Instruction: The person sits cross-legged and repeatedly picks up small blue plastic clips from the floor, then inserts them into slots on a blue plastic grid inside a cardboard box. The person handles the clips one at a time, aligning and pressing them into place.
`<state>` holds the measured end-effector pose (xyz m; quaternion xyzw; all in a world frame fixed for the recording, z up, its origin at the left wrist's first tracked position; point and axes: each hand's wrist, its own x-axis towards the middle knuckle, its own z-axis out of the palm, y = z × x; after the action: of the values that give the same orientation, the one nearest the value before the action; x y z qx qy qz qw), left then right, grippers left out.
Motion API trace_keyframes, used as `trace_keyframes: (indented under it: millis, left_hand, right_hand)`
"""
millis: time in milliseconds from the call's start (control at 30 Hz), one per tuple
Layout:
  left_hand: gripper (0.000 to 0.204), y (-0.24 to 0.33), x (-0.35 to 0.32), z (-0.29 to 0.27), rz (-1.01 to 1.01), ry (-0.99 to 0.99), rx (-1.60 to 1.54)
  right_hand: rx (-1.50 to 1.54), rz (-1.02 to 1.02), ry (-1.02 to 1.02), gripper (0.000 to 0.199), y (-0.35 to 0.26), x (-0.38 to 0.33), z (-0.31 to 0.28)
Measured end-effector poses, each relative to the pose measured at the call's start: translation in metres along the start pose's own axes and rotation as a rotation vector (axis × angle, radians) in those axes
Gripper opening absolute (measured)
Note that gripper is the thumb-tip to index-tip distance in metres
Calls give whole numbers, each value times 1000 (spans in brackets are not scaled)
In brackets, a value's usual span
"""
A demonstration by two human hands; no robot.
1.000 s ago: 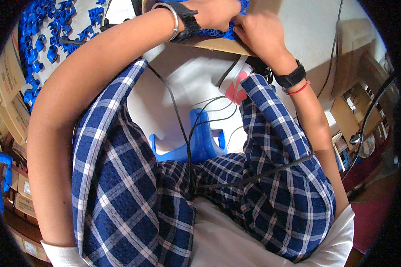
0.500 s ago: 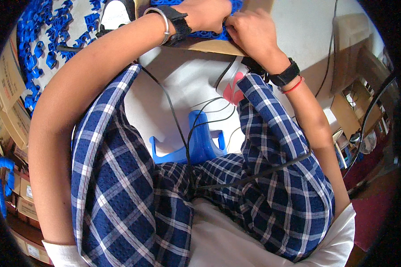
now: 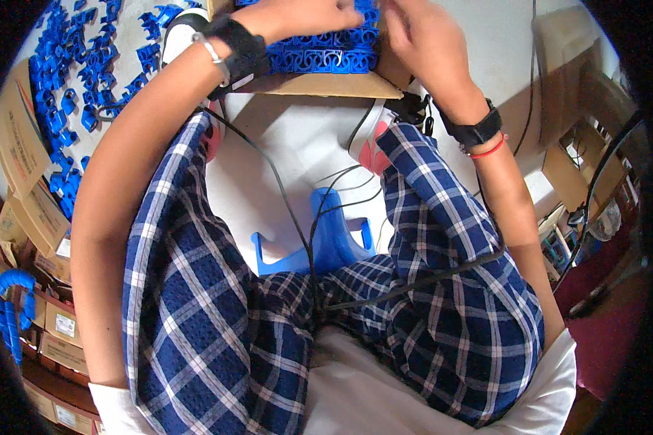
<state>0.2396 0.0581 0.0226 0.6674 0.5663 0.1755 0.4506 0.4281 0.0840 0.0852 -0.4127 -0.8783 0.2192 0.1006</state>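
My left hand (image 3: 308,17) is over a cardboard box (image 3: 334,85) at the top of the view, its fingers bent inward and slightly blurred. Rows of blue plastic clips (image 3: 323,61) are packed tightly inside that box. Above the box's right side is my right hand (image 3: 429,47), with curled fingers partly cut off by the upper edge. The two hands are apart, a small gap between them. Whatever either hand might hold is hidden. Both wrists carry black straps.
Many loose blue clips (image 3: 69,94) lie scattered on the white floor at left. Cardboard cartons (image 3: 22,145) stand along the left side. A blue plastic stool (image 3: 326,243) is between my legs, and black cables (image 3: 279,170) run past it. An open carton (image 3: 584,163) is at right.
My hands, close together on the clips in the box, have moved apart and upward in view. More of the front row of clips now shows.
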Motion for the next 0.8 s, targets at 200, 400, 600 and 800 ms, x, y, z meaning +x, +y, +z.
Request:
trace_keyframes:
  millis: [200, 400, 600, 800]
  left_hand:
    - [38, 11, 0, -50, -338, -61, -899]
    - [47, 13, -17, -61, -449, -62, -1359]
    - [26, -4, -46, -75, -511, 101, -1068]
    - [28, -9, -70, -73, -155, 200, -13]
  right_hand:
    - [351, -82, 108, 24, -20, 20, -5]
    - [393, -65, 8, 35, -39, 25, 5]
    - [498, -109, 220, 24, -45, 29, 47]
    - [277, -173, -274, 25, -39, 19, 71]
